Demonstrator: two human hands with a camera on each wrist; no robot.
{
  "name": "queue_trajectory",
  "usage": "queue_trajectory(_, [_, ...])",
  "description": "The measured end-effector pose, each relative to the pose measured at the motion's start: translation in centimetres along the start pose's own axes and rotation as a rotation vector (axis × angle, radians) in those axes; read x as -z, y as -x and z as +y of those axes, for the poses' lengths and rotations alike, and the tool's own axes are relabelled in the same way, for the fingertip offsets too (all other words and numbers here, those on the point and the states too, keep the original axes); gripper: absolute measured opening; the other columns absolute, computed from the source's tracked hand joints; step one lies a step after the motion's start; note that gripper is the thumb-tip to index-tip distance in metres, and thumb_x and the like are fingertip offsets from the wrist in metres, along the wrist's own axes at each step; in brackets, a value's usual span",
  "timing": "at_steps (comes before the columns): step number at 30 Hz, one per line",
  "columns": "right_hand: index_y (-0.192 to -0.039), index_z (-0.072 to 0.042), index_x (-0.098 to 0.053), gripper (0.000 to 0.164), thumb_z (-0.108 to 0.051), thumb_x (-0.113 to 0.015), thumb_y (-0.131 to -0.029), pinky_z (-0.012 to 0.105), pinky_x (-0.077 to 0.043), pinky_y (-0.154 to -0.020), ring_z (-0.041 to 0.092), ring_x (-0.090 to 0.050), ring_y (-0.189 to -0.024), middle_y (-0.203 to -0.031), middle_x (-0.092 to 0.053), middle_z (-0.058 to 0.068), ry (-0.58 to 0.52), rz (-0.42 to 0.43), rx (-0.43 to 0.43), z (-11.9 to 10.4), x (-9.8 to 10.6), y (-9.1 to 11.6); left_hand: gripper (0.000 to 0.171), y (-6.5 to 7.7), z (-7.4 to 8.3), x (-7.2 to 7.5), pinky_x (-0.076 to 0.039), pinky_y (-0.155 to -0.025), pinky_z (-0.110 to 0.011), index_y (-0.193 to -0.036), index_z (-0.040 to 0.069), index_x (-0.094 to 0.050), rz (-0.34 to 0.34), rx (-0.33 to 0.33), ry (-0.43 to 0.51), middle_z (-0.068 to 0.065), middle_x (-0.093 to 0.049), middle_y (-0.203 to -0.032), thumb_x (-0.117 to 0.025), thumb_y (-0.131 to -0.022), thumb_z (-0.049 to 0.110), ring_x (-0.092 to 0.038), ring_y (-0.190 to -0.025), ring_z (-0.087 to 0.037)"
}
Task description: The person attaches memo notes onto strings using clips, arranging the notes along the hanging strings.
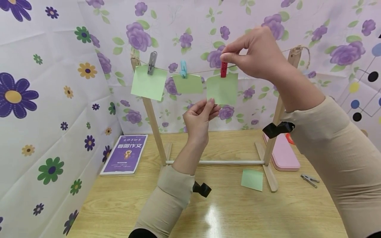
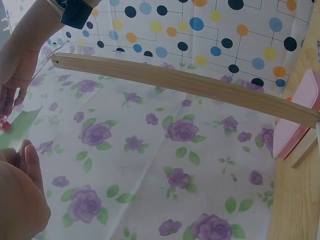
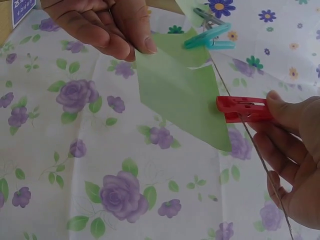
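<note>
A green paper square (image 1: 222, 90) hangs at a thin string (image 3: 260, 155) strung between two wooden posts. My right hand (image 1: 257, 54) pinches the tail of a red clothespin (image 3: 242, 108), whose nose sits on the paper's top edge. Below, my left hand (image 1: 198, 120) pinches the paper's lower left corner between thumb and fingers. To the left, a blue clothespin (image 1: 183, 69) holds a second green paper (image 1: 188, 85) on the string. Farther left, a grey clothespin (image 1: 152, 62) holds a third green paper (image 1: 148, 83).
The wooden frame's right post (image 1: 275, 122) and left post (image 1: 154, 129) rise from feet joined by a white rod (image 1: 232, 162). On the table lie a loose green paper (image 1: 251, 179), a grey clothespin (image 1: 310, 180), a pink case (image 1: 282, 152) and a purple book (image 1: 125, 154).
</note>
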State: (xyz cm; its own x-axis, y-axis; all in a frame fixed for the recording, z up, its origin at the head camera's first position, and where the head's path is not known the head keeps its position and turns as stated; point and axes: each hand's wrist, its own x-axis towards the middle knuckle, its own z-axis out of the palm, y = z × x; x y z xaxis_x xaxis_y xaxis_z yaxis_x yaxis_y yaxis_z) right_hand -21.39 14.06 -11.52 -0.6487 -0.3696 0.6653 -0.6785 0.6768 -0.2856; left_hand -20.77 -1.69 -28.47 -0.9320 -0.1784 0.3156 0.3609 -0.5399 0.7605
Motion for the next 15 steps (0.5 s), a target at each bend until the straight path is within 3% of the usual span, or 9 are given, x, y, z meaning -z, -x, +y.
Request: queue_trajectory(15, [-0.101,-0.005,-0.081,0.019,-0.021,-0.074,-0.095,0.019,-0.041,-0.067,0.008,-0.059,-0.085,-0.103,-0.077,0.009,-0.009,-0.023,0.009,0.20,0.09,-0.01,0.004,-0.05,0.00,-0.26,-0.064,-0.072,-0.028,-0.093,0.000,-0.073,-0.032,-0.042,0.033,-0.007,-0.074,-0.080,-0.073,-0.094,0.004,-0.074,-0.072,-0.014])
